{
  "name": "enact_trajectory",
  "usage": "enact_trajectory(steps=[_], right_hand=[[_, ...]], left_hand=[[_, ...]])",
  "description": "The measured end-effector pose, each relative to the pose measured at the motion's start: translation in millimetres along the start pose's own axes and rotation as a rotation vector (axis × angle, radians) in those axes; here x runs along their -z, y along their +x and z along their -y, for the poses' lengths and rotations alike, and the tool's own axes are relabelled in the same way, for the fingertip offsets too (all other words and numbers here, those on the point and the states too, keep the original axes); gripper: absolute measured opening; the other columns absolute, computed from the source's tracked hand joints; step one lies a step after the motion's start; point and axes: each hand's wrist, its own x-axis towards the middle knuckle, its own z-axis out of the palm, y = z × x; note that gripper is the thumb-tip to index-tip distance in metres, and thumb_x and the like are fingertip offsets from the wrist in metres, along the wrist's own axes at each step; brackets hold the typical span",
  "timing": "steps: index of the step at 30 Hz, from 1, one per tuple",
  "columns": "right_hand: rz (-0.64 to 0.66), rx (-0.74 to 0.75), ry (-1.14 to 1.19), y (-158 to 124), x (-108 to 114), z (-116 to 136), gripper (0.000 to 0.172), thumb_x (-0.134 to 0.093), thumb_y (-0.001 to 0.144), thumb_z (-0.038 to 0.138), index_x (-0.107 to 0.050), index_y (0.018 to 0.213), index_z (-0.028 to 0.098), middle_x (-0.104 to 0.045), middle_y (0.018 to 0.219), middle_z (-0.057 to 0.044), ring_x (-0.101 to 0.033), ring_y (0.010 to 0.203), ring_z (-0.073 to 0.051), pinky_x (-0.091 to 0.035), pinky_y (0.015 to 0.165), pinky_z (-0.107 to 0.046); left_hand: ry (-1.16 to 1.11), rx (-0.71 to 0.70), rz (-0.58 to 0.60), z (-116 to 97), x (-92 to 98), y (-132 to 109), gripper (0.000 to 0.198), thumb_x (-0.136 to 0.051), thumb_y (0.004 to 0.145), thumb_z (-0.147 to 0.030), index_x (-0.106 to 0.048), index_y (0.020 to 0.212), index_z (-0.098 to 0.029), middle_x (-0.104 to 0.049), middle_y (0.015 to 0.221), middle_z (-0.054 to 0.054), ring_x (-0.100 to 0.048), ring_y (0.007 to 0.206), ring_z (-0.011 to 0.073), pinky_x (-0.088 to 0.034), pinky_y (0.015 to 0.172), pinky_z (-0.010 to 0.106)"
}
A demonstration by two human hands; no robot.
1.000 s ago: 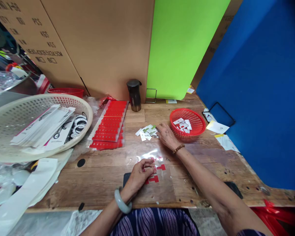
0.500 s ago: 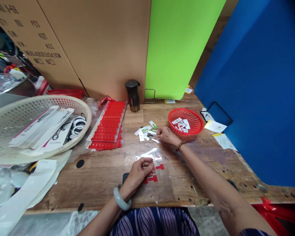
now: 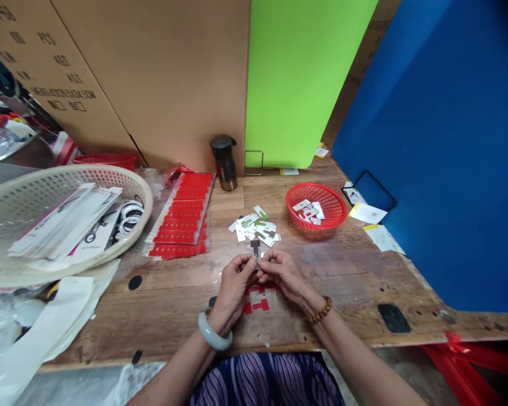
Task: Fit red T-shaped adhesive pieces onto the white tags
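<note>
My left hand (image 3: 233, 282) and my right hand (image 3: 283, 272) meet above the wooden table (image 3: 173, 293), fingers pinched together on one small grey-and-white card (image 3: 255, 248) that sticks up between them. Under the hands lies a clear plastic bag with red T-shaped marks (image 3: 258, 301). Just beyond them a loose pile of several small white and green cards (image 3: 254, 228) lies on the table.
A small red basket (image 3: 316, 206) with a few cards stands at the right. A stack of red packaged sheets (image 3: 183, 215) lies at the left, beside a large cream basket (image 3: 63, 220) of packets. A dark flask (image 3: 224, 162) stands before cardboard, green and blue boards.
My right hand has come back from the card pile with one card. My left hand has lifted off the clear bag and joined it on the card.
</note>
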Motion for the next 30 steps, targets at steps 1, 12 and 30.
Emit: enact_trajectory(steps=[1, 12, 30], right_hand=[[0.029, -0.015, 0.046, -4, -1, -2, 0.034, -0.073, 0.064, 0.042, -0.050, 0.069, 0.017, -0.062, 0.058, 0.001, -0.057, 0.049, -0.010, -0.047, 0.052, -0.023], [0.226, 0.034, 0.212, -14, 22, -9, 0.030, -0.073, 0.071, 0.033, -0.063, 0.094, 0.017, -0.060, 0.071, 0.003, -0.053, 0.055, -0.007, -0.041, 0.054, -0.020], [-0.239, 0.198, -0.554, -23, 42, -13, 0.013, -0.056, 0.080, 0.028, -0.060, 0.089, 0.019, -0.060, 0.083, -0.002, -0.056, 0.071, -0.015, -0.045, 0.067, -0.029]], left_hand=[[-0.004, 0.001, 0.015, 0, 0.9, -1, 0.028, -0.074, 0.068, -0.034, -0.060, 0.075, -0.011, -0.061, 0.061, 0.000, -0.057, 0.054, 0.0074, -0.046, 0.058, 0.019], [0.108, 0.273, 0.238, -19, 5.8, -28, 0.024, -0.069, 0.074, -0.029, -0.061, 0.082, -0.008, -0.065, 0.076, 0.006, -0.058, 0.053, 0.0072, -0.048, 0.051, 0.017], [0.060, 0.206, -0.013, -6, 24.0, -2, 0.019, -0.074, 0.067, -0.020, -0.061, 0.074, -0.009, -0.070, 0.073, 0.008, -0.064, 0.056, 0.0097, -0.054, 0.057, 0.018]])
